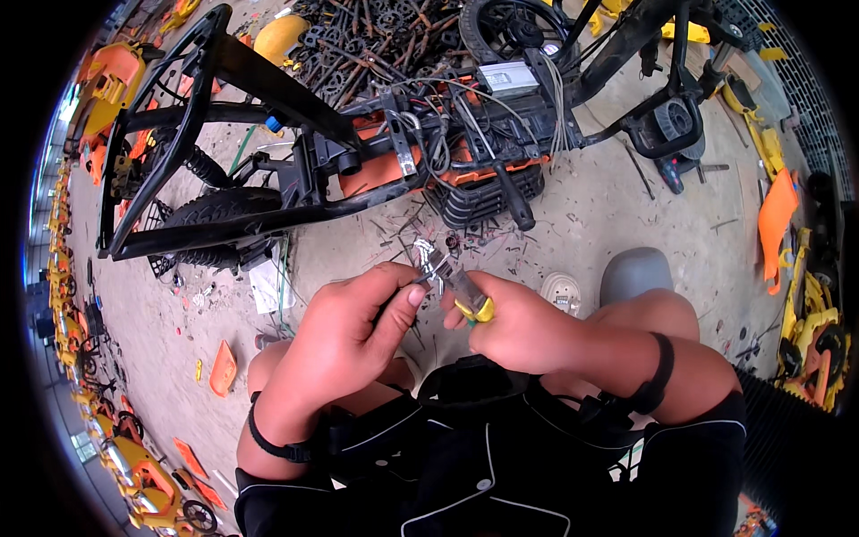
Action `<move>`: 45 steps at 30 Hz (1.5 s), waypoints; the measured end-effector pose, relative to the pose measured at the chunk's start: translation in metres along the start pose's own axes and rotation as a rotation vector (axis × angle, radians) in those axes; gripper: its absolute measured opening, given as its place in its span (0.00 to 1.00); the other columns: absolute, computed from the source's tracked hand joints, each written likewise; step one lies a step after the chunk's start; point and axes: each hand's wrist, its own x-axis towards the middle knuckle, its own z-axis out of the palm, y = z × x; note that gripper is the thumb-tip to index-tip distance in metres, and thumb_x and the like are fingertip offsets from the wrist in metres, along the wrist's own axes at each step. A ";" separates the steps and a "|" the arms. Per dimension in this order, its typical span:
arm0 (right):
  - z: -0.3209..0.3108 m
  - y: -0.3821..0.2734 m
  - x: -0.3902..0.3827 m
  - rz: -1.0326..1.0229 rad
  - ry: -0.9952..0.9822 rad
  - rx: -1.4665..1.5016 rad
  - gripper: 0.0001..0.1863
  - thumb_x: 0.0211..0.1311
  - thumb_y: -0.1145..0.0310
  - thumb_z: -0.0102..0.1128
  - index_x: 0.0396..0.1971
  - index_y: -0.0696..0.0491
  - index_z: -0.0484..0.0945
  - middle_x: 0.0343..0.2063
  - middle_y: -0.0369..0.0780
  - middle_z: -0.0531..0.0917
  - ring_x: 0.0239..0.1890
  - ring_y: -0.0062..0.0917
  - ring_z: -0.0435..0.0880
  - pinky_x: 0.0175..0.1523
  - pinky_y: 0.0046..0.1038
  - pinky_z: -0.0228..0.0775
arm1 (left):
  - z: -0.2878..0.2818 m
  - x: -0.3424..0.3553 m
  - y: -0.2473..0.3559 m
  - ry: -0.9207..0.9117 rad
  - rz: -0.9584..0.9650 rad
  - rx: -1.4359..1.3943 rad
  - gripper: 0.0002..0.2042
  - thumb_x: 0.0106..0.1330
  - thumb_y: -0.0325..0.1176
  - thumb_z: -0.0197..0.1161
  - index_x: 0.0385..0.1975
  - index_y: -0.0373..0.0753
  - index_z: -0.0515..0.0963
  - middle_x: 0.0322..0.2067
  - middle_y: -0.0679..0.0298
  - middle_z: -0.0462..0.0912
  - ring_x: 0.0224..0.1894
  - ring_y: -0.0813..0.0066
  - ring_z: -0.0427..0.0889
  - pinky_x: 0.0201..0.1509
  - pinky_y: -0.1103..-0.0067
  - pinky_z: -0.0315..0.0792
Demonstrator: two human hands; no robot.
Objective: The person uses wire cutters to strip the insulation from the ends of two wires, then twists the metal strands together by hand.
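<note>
Two bare hands meet in front of one person's lap. The left hand point(353, 322) is nearly closed, thumb and forefinger pinched on one thin dark strip point(426, 278); the right hand point(519, 327) is curled firmly around one grey-and-yellow hand tool point(483, 311), whose working end the fingers and blur leave unclear. Just beyond the fingertips shows one cluster of narrow silvery pieces point(424, 248), too small to count; whether it is held cannot be told. Each forearm wears one black band, two in all.

One black tubular metal vehicle frame point(224, 240) stands on the floor ahead, between the person and one heap of dark, rusty metal parts point(367, 54). It carries one silver rectangular box point(508, 78) and loops of grey cable point(559, 116); its lower tube crosses in front of one black knobbly tyre point(224, 208). A second black wheel point(519, 31) lies beyond.

Around the legs are one shallow orange plastic piece point(224, 369), one pale shoe point(561, 290) and one grey rounded object point(635, 276) partly hidden by the right knee. One curved orange panel point(777, 228) lies at far right; yellow vehicle parts point(148, 474), too many to count, line the left side.
</note>
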 end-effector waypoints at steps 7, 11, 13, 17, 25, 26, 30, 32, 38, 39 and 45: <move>-0.002 0.004 0.001 0.134 -0.082 0.153 0.30 0.59 0.79 0.51 0.64 0.52 0.63 0.48 0.41 0.79 0.38 0.25 0.83 0.39 0.26 0.75 | 0.003 0.002 -0.001 -0.016 0.012 0.026 0.09 0.73 0.32 0.59 0.42 0.31 0.79 0.31 0.55 0.83 0.31 0.69 0.81 0.38 0.77 0.74; -0.004 -0.003 -0.003 0.125 -0.099 0.120 0.33 0.58 0.77 0.55 0.66 0.60 0.59 0.47 0.43 0.81 0.40 0.27 0.83 0.43 0.28 0.76 | 0.008 0.003 0.003 0.001 0.002 0.021 0.09 0.73 0.31 0.60 0.42 0.32 0.78 0.27 0.58 0.81 0.27 0.72 0.77 0.34 0.78 0.72; -0.004 0.004 0.000 0.096 -0.114 0.121 0.33 0.57 0.78 0.55 0.65 0.60 0.60 0.48 0.43 0.81 0.43 0.28 0.83 0.45 0.29 0.76 | 0.010 0.003 0.004 0.009 0.001 0.026 0.08 0.72 0.31 0.61 0.42 0.32 0.78 0.24 0.59 0.79 0.24 0.74 0.74 0.30 0.78 0.71; -0.003 0.008 0.001 0.050 -0.100 0.104 0.34 0.55 0.78 0.54 0.65 0.59 0.61 0.49 0.43 0.80 0.49 0.30 0.81 0.51 0.30 0.74 | 0.015 0.005 0.000 0.014 0.035 0.039 0.07 0.70 0.32 0.61 0.41 0.36 0.78 0.20 0.55 0.78 0.22 0.59 0.77 0.26 0.71 0.71; 0.004 0.021 0.006 0.027 -0.071 0.138 0.29 0.57 0.77 0.54 0.62 0.59 0.66 0.47 0.42 0.81 0.49 0.29 0.80 0.51 0.29 0.73 | 0.018 0.007 0.007 -0.020 0.011 0.062 0.06 0.70 0.32 0.61 0.36 0.35 0.78 0.18 0.55 0.77 0.20 0.58 0.77 0.25 0.69 0.71; 0.005 0.018 0.006 0.067 -0.071 0.146 0.28 0.57 0.77 0.54 0.61 0.59 0.67 0.47 0.42 0.81 0.48 0.29 0.80 0.50 0.29 0.72 | 0.019 0.006 0.005 -0.013 0.031 0.057 0.07 0.70 0.31 0.62 0.36 0.33 0.79 0.17 0.58 0.76 0.18 0.66 0.74 0.24 0.73 0.69; 0.008 0.008 0.003 0.118 -0.031 0.127 0.25 0.59 0.76 0.54 0.58 0.59 0.69 0.46 0.42 0.81 0.45 0.28 0.81 0.48 0.29 0.72 | 0.022 0.006 -0.003 -0.038 0.005 0.062 0.07 0.70 0.30 0.62 0.35 0.31 0.79 0.16 0.59 0.77 0.16 0.72 0.74 0.23 0.75 0.69; 0.011 0.009 0.003 0.089 0.001 0.112 0.24 0.59 0.76 0.54 0.58 0.59 0.70 0.44 0.42 0.82 0.43 0.28 0.81 0.45 0.29 0.73 | 0.024 0.007 0.000 -0.011 -0.003 0.025 0.08 0.69 0.32 0.62 0.31 0.35 0.80 0.17 0.54 0.78 0.20 0.57 0.78 0.25 0.68 0.71; 0.013 0.015 0.006 0.064 0.012 0.004 0.29 0.58 0.76 0.53 0.62 0.59 0.65 0.42 0.48 0.82 0.38 0.30 0.83 0.40 0.31 0.73 | 0.024 0.008 -0.002 -0.060 -0.013 0.100 0.08 0.69 0.32 0.63 0.32 0.33 0.80 0.18 0.55 0.80 0.20 0.60 0.80 0.26 0.70 0.72; 0.011 0.006 0.002 0.106 0.016 -0.043 0.30 0.58 0.76 0.53 0.63 0.59 0.64 0.41 0.48 0.82 0.38 0.31 0.83 0.41 0.31 0.73 | 0.024 0.008 -0.004 -0.071 -0.001 0.121 0.08 0.69 0.30 0.63 0.32 0.32 0.79 0.18 0.57 0.80 0.19 0.66 0.81 0.25 0.74 0.72; 0.014 0.009 0.003 0.126 0.018 -0.056 0.32 0.60 0.73 0.56 0.66 0.59 0.61 0.41 0.49 0.82 0.41 0.32 0.82 0.44 0.33 0.72 | 0.029 0.009 -0.009 -0.048 0.014 0.146 0.10 0.68 0.35 0.63 0.28 0.35 0.80 0.19 0.50 0.78 0.23 0.46 0.78 0.27 0.63 0.72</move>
